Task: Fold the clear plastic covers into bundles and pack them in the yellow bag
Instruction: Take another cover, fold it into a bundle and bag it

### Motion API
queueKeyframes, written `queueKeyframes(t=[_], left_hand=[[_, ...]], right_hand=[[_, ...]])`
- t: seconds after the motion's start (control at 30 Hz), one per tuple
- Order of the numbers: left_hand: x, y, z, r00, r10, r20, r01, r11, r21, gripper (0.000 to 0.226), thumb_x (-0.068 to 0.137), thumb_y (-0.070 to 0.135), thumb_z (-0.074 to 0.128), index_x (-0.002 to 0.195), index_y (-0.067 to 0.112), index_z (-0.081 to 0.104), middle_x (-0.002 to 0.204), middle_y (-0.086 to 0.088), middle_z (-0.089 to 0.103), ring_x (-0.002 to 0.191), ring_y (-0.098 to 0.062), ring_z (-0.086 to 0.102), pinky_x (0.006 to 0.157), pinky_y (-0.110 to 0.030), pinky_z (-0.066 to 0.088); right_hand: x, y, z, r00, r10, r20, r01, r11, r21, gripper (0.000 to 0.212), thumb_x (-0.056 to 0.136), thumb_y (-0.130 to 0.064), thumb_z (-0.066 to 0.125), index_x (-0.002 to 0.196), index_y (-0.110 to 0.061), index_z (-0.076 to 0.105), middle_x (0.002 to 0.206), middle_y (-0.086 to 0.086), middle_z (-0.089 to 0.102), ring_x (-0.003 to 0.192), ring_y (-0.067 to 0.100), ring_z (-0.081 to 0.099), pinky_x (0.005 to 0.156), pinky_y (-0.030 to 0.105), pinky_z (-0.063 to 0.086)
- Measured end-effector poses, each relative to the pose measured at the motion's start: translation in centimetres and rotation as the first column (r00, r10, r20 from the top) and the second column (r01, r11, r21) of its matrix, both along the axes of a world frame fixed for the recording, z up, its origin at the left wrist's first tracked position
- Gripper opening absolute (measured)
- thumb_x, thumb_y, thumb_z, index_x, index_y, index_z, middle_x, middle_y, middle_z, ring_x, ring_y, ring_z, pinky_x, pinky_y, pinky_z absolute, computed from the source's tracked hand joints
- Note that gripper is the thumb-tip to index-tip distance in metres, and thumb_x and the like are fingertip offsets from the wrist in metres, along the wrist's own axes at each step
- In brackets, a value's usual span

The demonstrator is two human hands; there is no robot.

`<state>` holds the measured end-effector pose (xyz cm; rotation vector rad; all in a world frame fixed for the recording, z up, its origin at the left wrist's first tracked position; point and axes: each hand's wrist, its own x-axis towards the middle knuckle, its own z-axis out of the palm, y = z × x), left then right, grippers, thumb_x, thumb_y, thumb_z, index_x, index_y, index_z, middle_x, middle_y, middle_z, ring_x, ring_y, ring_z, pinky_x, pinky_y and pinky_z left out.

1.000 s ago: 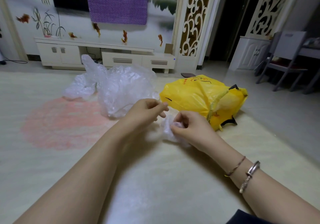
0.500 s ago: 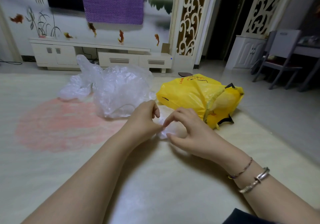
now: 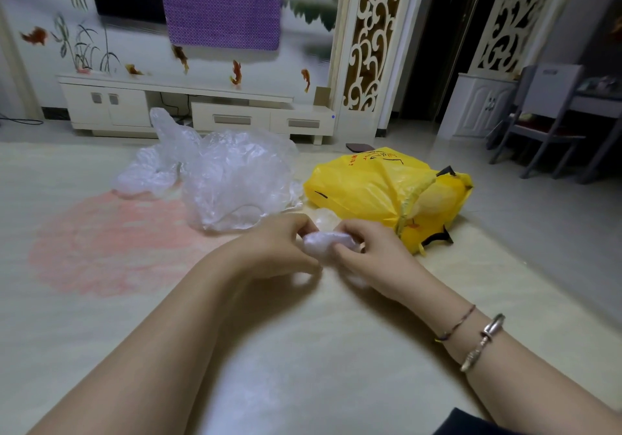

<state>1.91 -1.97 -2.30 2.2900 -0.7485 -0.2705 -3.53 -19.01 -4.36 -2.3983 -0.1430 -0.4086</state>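
A small bundle of clear plastic cover is held between both hands just above the rug. My left hand grips its left end with curled fingers. My right hand pinches its right end, thumb under and fingers over. A heap of loose clear plastic covers lies on the rug behind my left hand. The yellow bag, full and with black handles, lies on its side just behind my right hand.
A cream rug with a pink flower pattern covers the floor. A white TV cabinet runs along the back wall. Grey chairs and a table stand at the right on bare tile.
My hands have drawn closer and squeezed the plastic into a tighter bundle between them. The view has shifted slightly.
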Motion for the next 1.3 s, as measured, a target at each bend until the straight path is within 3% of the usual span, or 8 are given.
queueKeyframes(t=[0.1,0.23,0.47,0.7,0.83,0.97,1.1,1.3], left_hand=[[0.3,-0.5,-0.4,0.999,0.052,0.014,-0.051,0.996,-0.073,0.013,0.080,0.019,0.068,0.089,0.013,0.061,0.089,-0.008,0.066,0.065,-0.013,0.053,0.062,-0.026,0.041],[0.7,-0.6,-0.2,0.990,0.073,-0.117,-0.091,0.984,-0.153,0.007,0.085,0.015,0.067,0.086,0.015,0.060,0.064,0.003,0.059,0.046,-0.007,0.053,0.048,-0.018,0.040],[0.7,-1.4,-0.4,0.972,0.189,-0.136,-0.215,0.954,-0.209,0.021,0.087,0.018,0.064,0.106,0.014,0.056,0.081,-0.002,0.060,0.060,-0.013,0.053,0.056,-0.024,0.042],[1.2,-2.5,-1.9,0.947,0.317,0.046,-0.314,0.947,-0.064,0.012,0.080,0.031,0.060,0.087,0.029,0.051,0.095,-0.002,0.068,0.088,-0.023,0.063,0.075,-0.033,0.049],[1.3,-2.6,-1.9,0.937,0.342,0.074,-0.338,0.939,-0.057,0.014,0.078,0.037,0.060,0.086,0.029,0.053,0.094,0.002,0.067,0.093,-0.025,0.063,0.078,-0.035,0.050],[1.5,-2.5,-2.0,0.938,0.338,0.081,-0.332,0.940,-0.074,0.018,0.079,0.039,0.065,0.087,0.027,0.054,0.093,0.002,0.065,0.090,-0.021,0.063,0.077,-0.033,0.050],[1.6,-2.7,-1.5,0.950,0.311,-0.013,-0.301,0.906,-0.298,0.018,0.084,0.034,0.067,0.090,0.018,0.062,0.087,0.004,0.063,0.080,-0.015,0.060,0.069,-0.027,0.050],[-0.3,-3.5,1.2,0.948,0.250,-0.198,-0.318,0.690,-0.651,0.037,0.100,0.041,0.040,0.086,0.016,0.062,0.092,0.005,0.063,0.079,-0.012,0.056,0.081,-0.030,0.045]], right_hand=[[0.1,0.0,0.0,1.000,0.005,-0.004,-0.005,0.987,0.162,0.019,0.075,-0.030,0.053,0.073,-0.013,0.061,0.066,0.001,0.054,0.063,0.009,0.045,0.058,0.031,0.033],[0.7,0.1,0.1,0.999,-0.049,-0.011,0.050,0.952,0.303,0.015,0.077,-0.032,0.060,0.075,-0.017,0.060,0.065,0.011,0.054,0.060,0.013,0.045,0.056,0.029,0.032],[1.8,-0.3,-0.4,0.984,-0.153,-0.089,0.174,0.929,0.326,0.014,0.088,-0.010,0.060,0.084,-0.020,0.051,0.040,-0.010,0.047,0.031,0.002,0.036,0.036,0.015,0.024],[1.3,0.4,-0.3,0.980,-0.196,0.021,0.194,0.979,0.057,0.021,0.084,-0.008,0.052,0.102,-0.017,0.046,0.075,0.001,0.054,0.063,0.014,0.049,0.051,0.025,0.033],[1.4,0.5,-0.2,0.985,-0.170,0.037,0.173,0.980,-0.096,0.039,0.082,-0.014,0.057,0.118,-0.018,0.044,0.113,0.004,0.047,0.098,0.020,0.051,0.076,0.029,0.042],[1.6,0.4,-0.2,0.990,-0.139,-0.018,0.136,0.981,-0.139,0.042,0.081,-0.013,0.055,0.121,-0.022,0.050,0.111,0.004,0.056,0.099,0.021,0.055,0.084,0.037,0.047],[1.2,0.6,0.0,0.997,-0.066,0.048,0.070,0.995,-0.066,0.041,0.080,-0.004,0.049,0.113,-0.027,0.050,0.080,0.008,0.056,0.064,0.017,0.049,0.063,0.037,0.043],[-0.5,-0.1,2.4,0.892,-0.107,0.439,0.075,0.993,0.090,0.031,0.082,0.000,0.042,0.091,-0.029,0.049,0.091,0.004,0.051,0.081,0.010,0.049,0.064,0.023,0.038]])
